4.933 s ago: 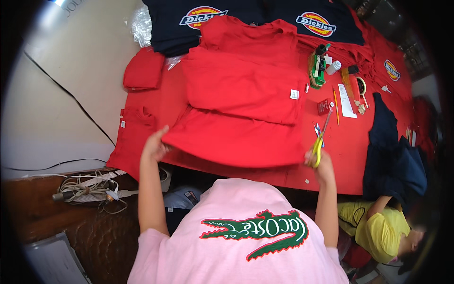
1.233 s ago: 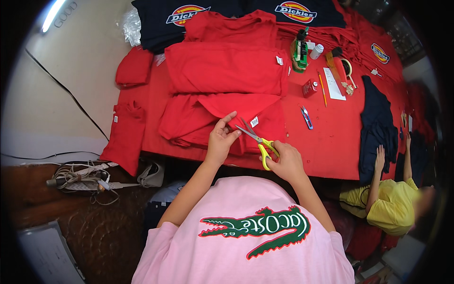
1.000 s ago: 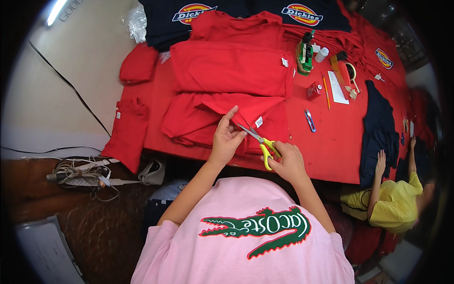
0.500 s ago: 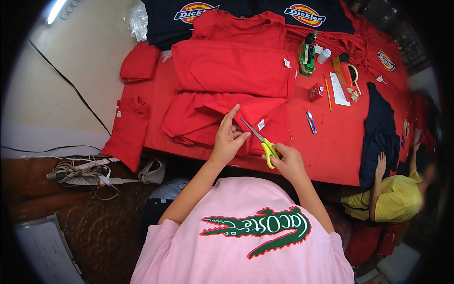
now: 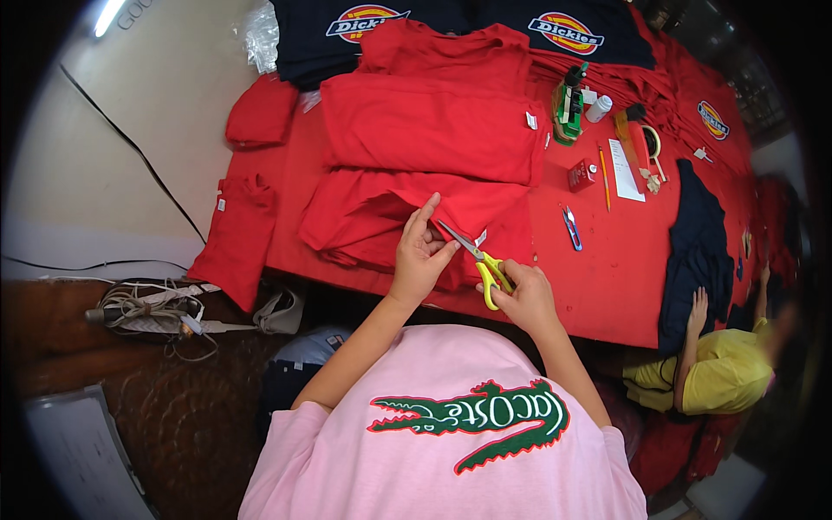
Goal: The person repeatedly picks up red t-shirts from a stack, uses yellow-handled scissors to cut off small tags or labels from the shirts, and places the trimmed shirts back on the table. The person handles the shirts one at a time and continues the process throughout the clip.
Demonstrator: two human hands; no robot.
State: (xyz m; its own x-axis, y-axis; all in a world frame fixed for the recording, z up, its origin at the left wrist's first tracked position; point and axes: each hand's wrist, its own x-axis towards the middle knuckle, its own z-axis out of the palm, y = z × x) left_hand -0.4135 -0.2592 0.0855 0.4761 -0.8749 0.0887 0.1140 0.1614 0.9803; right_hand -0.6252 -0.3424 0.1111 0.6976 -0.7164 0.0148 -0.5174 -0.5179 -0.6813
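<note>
A red shirt lies partly unfolded at the near edge of the table, with a small white tag on its right side. My left hand pinches the cloth's near edge between thumb and fingers, the other fingers raised; the exact grip is partly hidden. In my right hand are scissors with yellow-green handles. Their blades point up and left, over the red cloth, with the tips close to my left fingertips. The handle loops stand a little apart.
Folded red shirts and navy shirts lie beyond. To the right are thread snips, a pencil, a small red box, a green tool and a tape roll. A person in yellow touches navy cloth.
The scissors' handle loops have spread slightly, and my right hand has shifted a little. My left hand keeps its place on the cloth. The whole view has moved slightly.
</note>
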